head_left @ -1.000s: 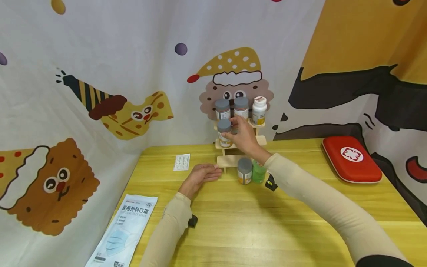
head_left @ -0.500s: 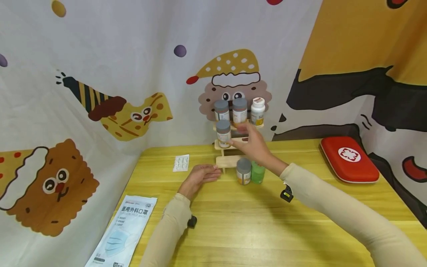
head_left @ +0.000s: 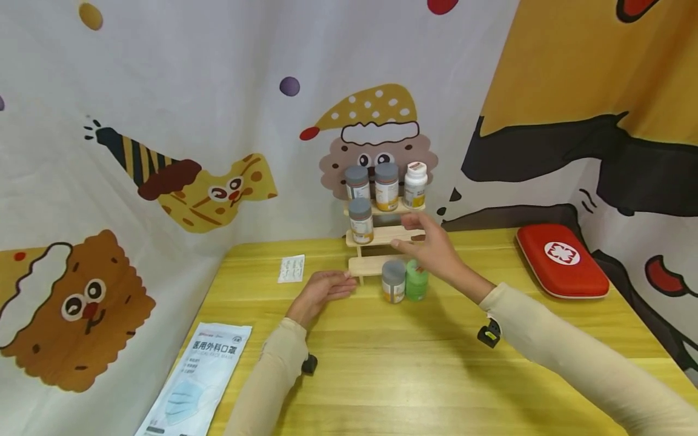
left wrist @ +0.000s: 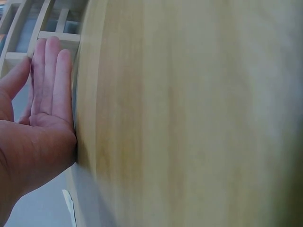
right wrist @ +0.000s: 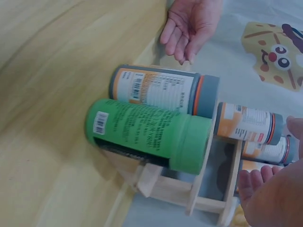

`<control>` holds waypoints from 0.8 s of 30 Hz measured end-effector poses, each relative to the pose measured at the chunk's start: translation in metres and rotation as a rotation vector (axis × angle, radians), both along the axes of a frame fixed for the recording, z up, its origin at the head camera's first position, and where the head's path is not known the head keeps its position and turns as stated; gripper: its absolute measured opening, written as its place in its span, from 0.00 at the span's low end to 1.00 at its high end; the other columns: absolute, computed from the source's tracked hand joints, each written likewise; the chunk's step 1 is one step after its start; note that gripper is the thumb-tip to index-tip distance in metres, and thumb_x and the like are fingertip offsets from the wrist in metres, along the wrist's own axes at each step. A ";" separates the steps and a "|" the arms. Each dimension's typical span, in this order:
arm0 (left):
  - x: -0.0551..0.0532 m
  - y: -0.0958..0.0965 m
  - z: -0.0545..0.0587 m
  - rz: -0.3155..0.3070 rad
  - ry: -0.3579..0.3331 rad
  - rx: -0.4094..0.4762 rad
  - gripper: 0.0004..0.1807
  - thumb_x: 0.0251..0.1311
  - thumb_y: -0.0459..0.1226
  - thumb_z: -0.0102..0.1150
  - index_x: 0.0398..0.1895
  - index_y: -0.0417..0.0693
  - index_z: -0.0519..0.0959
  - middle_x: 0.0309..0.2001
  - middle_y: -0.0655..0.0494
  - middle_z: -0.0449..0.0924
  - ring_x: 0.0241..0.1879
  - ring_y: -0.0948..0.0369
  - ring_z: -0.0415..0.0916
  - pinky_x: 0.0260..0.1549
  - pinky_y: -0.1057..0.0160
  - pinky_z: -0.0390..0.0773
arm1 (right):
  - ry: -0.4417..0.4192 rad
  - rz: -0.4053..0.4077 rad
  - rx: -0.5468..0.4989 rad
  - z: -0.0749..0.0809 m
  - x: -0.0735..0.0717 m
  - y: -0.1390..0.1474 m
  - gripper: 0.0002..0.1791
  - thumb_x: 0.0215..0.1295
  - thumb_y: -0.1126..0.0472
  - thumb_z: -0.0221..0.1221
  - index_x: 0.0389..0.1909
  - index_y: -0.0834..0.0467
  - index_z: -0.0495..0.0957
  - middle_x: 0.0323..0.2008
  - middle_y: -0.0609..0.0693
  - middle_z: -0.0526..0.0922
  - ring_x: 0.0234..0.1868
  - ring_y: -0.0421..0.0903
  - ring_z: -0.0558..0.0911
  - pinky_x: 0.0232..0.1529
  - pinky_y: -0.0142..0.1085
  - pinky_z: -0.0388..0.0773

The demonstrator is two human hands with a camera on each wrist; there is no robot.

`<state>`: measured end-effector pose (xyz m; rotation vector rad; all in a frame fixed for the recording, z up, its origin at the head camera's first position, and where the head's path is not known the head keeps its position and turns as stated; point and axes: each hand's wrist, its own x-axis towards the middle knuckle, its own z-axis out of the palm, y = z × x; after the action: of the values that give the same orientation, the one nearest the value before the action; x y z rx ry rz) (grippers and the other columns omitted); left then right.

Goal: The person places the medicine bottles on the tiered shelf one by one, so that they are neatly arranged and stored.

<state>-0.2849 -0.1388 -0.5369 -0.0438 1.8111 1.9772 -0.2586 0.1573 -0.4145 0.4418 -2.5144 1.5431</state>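
Now right hand [head_left: 431, 245] had let go of grey-capped bottle [head_left: 360, 219], left standing on rack's middle step [head_left: 382, 235]; fingers loose, empty, drawn back above green bottle [head_left: 417, 282]; left hand [head_left: 322, 290] lay flat, unchanged

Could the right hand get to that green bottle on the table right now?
Probably yes. The right hand hovers open just above the green bottle, nothing between them; only the grey-capped bottle stands close on its left.

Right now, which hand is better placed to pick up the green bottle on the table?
The right hand: it hovers open just above the green bottle. The left hand rests farther off by the rack.
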 end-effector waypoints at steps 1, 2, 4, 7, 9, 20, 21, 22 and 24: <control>0.000 0.000 0.000 0.002 -0.001 0.000 0.19 0.77 0.37 0.59 0.63 0.31 0.79 0.50 0.44 0.91 0.50 0.54 0.91 0.55 0.57 0.91 | -0.010 -0.001 0.000 -0.002 0.002 0.003 0.35 0.68 0.52 0.72 0.71 0.59 0.70 0.67 0.60 0.77 0.70 0.58 0.75 0.70 0.59 0.79; 0.000 0.000 0.001 0.005 -0.007 0.003 0.19 0.77 0.37 0.59 0.62 0.31 0.79 0.49 0.45 0.91 0.49 0.54 0.91 0.55 0.57 0.91 | -0.018 -0.002 -0.001 -0.004 0.003 0.005 0.35 0.69 0.52 0.72 0.71 0.60 0.70 0.67 0.60 0.76 0.70 0.58 0.75 0.70 0.59 0.79; 0.000 0.000 0.001 0.008 -0.015 0.010 0.19 0.77 0.36 0.59 0.62 0.31 0.78 0.48 0.46 0.92 0.48 0.55 0.91 0.55 0.57 0.91 | -0.035 -0.005 0.001 -0.008 0.006 0.010 0.36 0.69 0.52 0.72 0.71 0.61 0.70 0.67 0.60 0.76 0.70 0.58 0.75 0.71 0.60 0.78; 0.000 0.000 0.002 0.013 -0.029 0.023 0.18 0.77 0.35 0.59 0.62 0.31 0.78 0.46 0.48 0.92 0.48 0.55 0.91 0.56 0.56 0.90 | -0.051 -0.001 0.008 -0.016 0.010 0.016 0.35 0.69 0.52 0.72 0.70 0.61 0.70 0.67 0.60 0.76 0.70 0.59 0.75 0.72 0.61 0.77; 0.000 0.000 0.002 0.014 -0.029 0.026 0.18 0.77 0.35 0.60 0.62 0.32 0.78 0.46 0.48 0.93 0.48 0.55 0.91 0.56 0.56 0.90 | -0.056 0.009 0.019 -0.021 0.012 0.020 0.35 0.69 0.53 0.71 0.71 0.62 0.70 0.68 0.61 0.77 0.69 0.60 0.76 0.72 0.61 0.77; 0.001 0.000 0.002 0.014 -0.016 0.014 0.19 0.77 0.36 0.60 0.63 0.32 0.78 0.48 0.47 0.92 0.48 0.56 0.91 0.57 0.55 0.90 | -0.138 0.099 0.097 -0.049 0.026 0.037 0.38 0.70 0.55 0.71 0.75 0.63 0.68 0.73 0.63 0.74 0.73 0.64 0.72 0.75 0.63 0.73; 0.002 0.000 0.002 0.016 -0.016 0.014 0.19 0.77 0.36 0.60 0.63 0.32 0.78 0.48 0.47 0.92 0.48 0.56 0.91 0.57 0.56 0.90 | -0.138 0.108 0.101 -0.052 0.027 0.038 0.39 0.69 0.56 0.71 0.75 0.64 0.67 0.73 0.63 0.74 0.73 0.65 0.72 0.75 0.64 0.72; 0.002 0.000 0.002 0.019 -0.017 0.014 0.19 0.77 0.36 0.60 0.62 0.32 0.79 0.48 0.47 0.92 0.48 0.56 0.91 0.57 0.56 0.90 | -0.140 0.113 0.102 -0.055 0.028 0.039 0.39 0.69 0.56 0.71 0.75 0.64 0.67 0.73 0.64 0.73 0.73 0.66 0.72 0.75 0.64 0.72; 0.002 0.000 0.001 0.025 -0.019 0.013 0.18 0.77 0.36 0.60 0.62 0.32 0.79 0.48 0.46 0.92 0.48 0.55 0.91 0.56 0.56 0.90 | -0.142 0.127 0.103 -0.060 0.028 0.041 0.38 0.69 0.57 0.72 0.74 0.65 0.68 0.72 0.65 0.74 0.72 0.67 0.73 0.74 0.66 0.72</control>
<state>-0.2830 -0.1384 -0.5357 -0.0820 1.7941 1.9988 -0.2301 0.1982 -0.4749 0.5334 -2.7326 1.5444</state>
